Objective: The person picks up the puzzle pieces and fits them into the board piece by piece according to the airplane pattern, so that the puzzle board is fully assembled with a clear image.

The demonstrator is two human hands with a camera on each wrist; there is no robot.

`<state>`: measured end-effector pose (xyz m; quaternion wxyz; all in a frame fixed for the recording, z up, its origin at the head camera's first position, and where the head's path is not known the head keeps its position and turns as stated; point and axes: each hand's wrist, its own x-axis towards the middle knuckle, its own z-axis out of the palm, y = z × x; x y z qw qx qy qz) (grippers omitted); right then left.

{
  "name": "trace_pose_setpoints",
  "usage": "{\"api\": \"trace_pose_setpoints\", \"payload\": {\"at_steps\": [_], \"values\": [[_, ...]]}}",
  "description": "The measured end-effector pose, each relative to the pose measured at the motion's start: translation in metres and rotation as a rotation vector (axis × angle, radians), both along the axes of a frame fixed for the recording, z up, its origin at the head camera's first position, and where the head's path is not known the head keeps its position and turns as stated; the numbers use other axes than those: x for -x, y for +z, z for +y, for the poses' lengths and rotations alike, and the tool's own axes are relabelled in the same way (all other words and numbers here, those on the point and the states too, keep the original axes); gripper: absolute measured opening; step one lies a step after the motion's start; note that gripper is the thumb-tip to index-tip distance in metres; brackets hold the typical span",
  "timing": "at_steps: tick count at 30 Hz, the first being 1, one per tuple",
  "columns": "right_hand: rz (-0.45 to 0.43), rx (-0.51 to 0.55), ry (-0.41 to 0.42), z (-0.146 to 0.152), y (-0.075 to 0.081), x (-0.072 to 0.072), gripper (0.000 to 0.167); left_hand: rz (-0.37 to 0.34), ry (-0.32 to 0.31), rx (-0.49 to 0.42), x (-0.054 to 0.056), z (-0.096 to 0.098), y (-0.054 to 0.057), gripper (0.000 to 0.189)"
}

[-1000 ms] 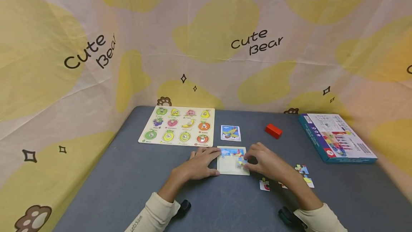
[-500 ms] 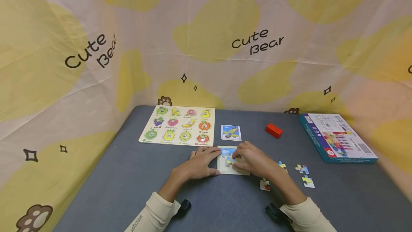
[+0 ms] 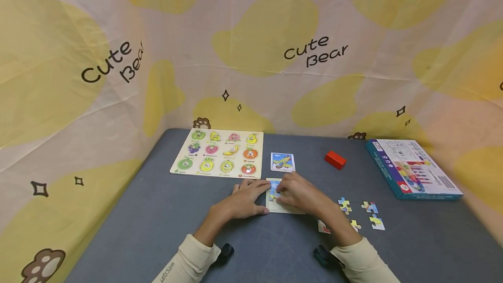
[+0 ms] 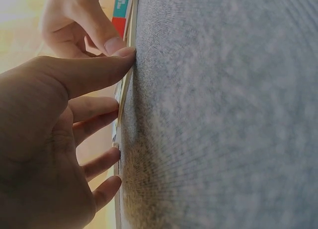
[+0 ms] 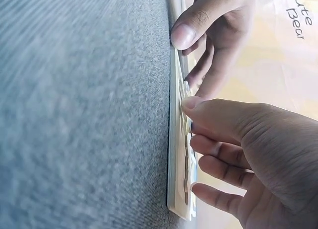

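One desk (image 3: 271, 250) carries one puzzle tray (image 3: 284, 208), one picture card (image 3: 282, 162), one red block (image 3: 335, 160), one box (image 3: 414, 169) and one fruit board (image 3: 218, 157) with twelve fruit pictures (image 3: 206, 165), three rows of four. Five loose puzzle pieces (image 3: 377, 222) show outside the tray; those in it are too covered to count. Two hands (image 3: 244, 200) (image 3: 300, 193) show, with two sleeves (image 3: 192, 260) and two black wrist cameras (image 3: 225, 253).

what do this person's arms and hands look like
both arms wear cream sleeves, the left sleeve printed with dark lettering, none visible on the right sleeve; a black gadget shows by each cuff, and the left hand and right hand wear no gloves
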<state>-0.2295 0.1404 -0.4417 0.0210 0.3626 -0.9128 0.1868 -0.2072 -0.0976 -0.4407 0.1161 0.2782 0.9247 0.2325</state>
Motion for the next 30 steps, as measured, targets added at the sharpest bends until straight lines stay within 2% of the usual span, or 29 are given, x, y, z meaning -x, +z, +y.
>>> {"api": "trace_pose_setpoints", "payload": {"at_steps": [11,30], "values": [[-0.030,-0.010,-0.023,-0.0053,0.0006,0.0018,0.021,0.007,-0.003,-0.009,0.0002,0.0002,-0.0002,0.070],[0.020,-0.002,0.007,-0.0047,0.0002,-0.0001,0.018,0.002,0.001,-0.006,-0.0014,-0.0004,0.0020,0.070]]}}
